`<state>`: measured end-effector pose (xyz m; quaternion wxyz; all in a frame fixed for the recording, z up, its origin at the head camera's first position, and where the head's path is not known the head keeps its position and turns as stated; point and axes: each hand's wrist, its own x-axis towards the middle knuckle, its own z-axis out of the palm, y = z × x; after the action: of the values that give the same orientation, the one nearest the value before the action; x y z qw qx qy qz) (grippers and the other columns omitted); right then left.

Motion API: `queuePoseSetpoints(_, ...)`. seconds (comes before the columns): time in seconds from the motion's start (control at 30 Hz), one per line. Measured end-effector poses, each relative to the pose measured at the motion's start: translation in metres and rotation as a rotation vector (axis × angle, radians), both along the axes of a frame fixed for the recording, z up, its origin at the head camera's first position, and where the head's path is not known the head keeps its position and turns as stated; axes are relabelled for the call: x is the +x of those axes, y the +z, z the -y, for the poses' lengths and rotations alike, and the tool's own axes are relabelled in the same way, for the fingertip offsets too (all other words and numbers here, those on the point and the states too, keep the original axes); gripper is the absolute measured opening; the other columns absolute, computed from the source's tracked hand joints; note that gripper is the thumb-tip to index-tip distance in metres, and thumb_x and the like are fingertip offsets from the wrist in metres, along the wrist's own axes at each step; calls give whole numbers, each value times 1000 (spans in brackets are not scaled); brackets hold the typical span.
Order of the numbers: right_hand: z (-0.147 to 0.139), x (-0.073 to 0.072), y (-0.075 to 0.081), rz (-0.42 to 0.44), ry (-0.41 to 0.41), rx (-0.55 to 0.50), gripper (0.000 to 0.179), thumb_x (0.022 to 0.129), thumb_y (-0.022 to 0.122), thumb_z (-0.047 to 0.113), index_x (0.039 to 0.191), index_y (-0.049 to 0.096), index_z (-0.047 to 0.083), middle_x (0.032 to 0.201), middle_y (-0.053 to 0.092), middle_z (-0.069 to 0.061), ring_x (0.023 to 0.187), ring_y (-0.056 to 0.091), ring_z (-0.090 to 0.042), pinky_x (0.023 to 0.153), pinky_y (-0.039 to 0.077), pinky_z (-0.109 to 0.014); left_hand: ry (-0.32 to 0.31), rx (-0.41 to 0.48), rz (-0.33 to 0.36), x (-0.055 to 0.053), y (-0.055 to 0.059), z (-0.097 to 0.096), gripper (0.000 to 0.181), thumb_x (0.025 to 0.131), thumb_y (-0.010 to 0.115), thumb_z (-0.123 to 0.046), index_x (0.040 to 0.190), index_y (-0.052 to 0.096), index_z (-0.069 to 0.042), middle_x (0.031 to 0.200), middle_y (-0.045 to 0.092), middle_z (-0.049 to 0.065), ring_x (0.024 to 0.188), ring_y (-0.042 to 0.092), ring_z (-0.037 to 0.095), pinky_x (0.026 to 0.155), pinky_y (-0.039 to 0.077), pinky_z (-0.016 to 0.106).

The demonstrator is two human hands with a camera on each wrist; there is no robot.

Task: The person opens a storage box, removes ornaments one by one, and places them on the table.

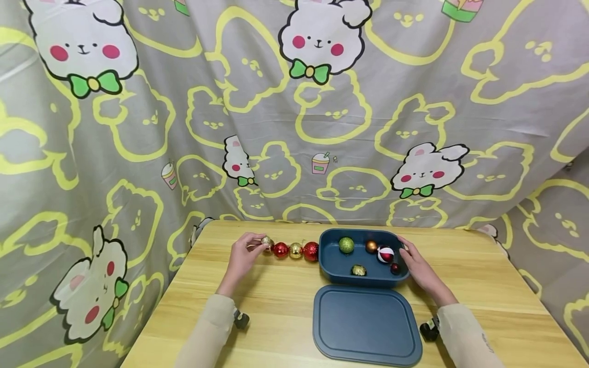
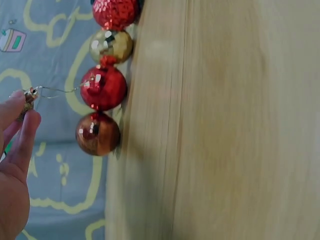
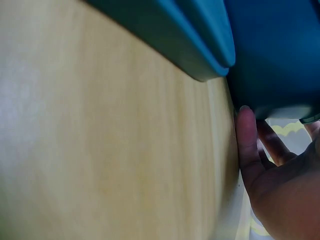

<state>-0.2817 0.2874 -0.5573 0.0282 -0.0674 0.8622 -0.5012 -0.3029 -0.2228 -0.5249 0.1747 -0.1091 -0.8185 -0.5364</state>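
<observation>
My left hand pinches a small gold bauble between thumb and fingertips, above the left end of a row of baubles. From it a thin string runs toward the row in the left wrist view. That row holds a copper bauble, a red bauble, a gold bauble and a larger red bauble beside the box. Against the right wall of the blue box rests my right hand, its fingers fairly straight. In the right wrist view its thumb touches the wall.
Inside the box lie a green bauble, a gold bauble, a copper bauble, a striped bauble and a small dark red bauble. Its blue lid lies in front. A patterned curtain hangs behind the wooden table.
</observation>
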Motion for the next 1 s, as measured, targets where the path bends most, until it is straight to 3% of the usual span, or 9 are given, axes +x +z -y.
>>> queuePoseSetpoints(0.27, 0, 1, -1, 3, -4, -1, 63, 115, 28, 42, 167, 14, 10, 168, 14, -32, 148, 24, -57, 118, 20, -75, 20, -36, 8, -1, 1, 17, 28, 89, 80, -6, 116, 75, -2, 113, 70, 14, 100, 72, 31, 86, 61, 22)
queuePoseSetpoints(0.47, 0, 0, 0, 12, -6, -2, 63, 115, 28, 42, 167, 14, 10, 167, 15, -33, 147, 26, -57, 118, 22, -75, 56, -49, 67, -6, -1, 27, 29, 92, 78, -7, 120, 73, -2, 118, 70, 14, 103, 72, 31, 88, 60, 23)
queuePoseSetpoints(0.67, 1, 0, 0, 1, 0, -10, 63, 115, 29, 40, 166, 14, 8, 168, 14, -33, 147, 26, -57, 117, 23, -74, 67, -103, 120, -11, -7, 33, 30, 93, 76, -5, 122, 72, -2, 121, 69, 15, 107, 71, 32, 92, 61, 29)
queuePoseSetpoints(1.0, 1, 1, 0, -4, -2, -7, 62, 115, 29, 40, 166, 14, 8, 168, 13, -32, 147, 25, -58, 117, 22, -75, 82, -217, 141, -19, -19, 35, 28, 93, 76, -3, 121, 72, -1, 119, 71, 18, 104, 73, 33, 94, 61, 42)
